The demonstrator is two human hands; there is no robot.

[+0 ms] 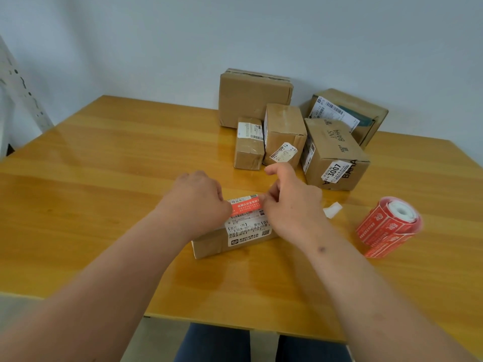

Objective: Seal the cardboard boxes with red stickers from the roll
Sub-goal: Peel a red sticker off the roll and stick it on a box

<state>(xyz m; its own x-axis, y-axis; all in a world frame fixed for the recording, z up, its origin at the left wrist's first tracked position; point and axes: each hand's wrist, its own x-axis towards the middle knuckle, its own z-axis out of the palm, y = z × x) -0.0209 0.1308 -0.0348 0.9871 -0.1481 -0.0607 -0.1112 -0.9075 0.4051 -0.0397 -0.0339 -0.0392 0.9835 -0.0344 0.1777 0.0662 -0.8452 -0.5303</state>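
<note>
Both hands pinch sticker (pixel 245 206) ends, left (pixel 198 199), right (pixel 290 202), stretching it flat over box (pixel 224 244) seam. Roll (pixel 389 223) parked beside, within reach.

Table (pixel 109 163) was glossy yellow-orange wood with plank grain running across, spreading under and around both hands. Soft reflections showed on its top beyond the left hand. Its near edge ran below the forearms, with grey floor (pixel 159 333) visible beneath it. Wall (pixel 235 35) behind was plain pale blue-grey, meeting the table's far edge well beyond the hands. Side wall (pixel 39 48) far left of the left hand was the same colour, and the two joined in a soft corner. A white perforated metal upright (pixel 23 87) leaned along the left edge of view. Light was even and diffuse, with no hard shadows.
</note>
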